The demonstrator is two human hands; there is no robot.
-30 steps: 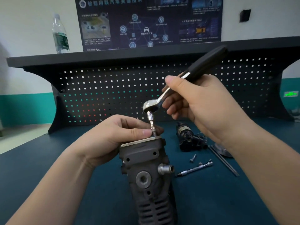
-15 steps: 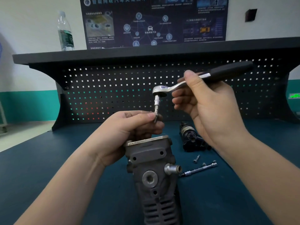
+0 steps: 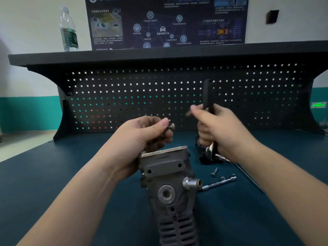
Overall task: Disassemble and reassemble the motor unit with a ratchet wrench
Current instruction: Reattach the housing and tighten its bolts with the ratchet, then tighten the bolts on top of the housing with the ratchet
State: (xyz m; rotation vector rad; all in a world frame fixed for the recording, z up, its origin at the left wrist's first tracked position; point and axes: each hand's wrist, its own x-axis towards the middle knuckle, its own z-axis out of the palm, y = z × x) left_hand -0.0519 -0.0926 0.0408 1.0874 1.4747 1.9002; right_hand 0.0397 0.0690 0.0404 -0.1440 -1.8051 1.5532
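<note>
left hand (image 3: 142, 137): pinching a bolt (image 3: 170, 126) just above the motor (image 3: 168, 183)
right hand (image 3: 218, 132): wrapped round my ratchet (image 3: 208, 96), handle up, right of the motor

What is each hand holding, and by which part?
Left hand pinches a bolt by its shank, head sticking out. Right hand grips the ratchet wrench mid-handle, head pointing down.

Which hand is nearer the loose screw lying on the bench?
Right. The right hand, gripping the ratchet wrench, is just above the screw; the left hand is beyond the motor unit.
</note>
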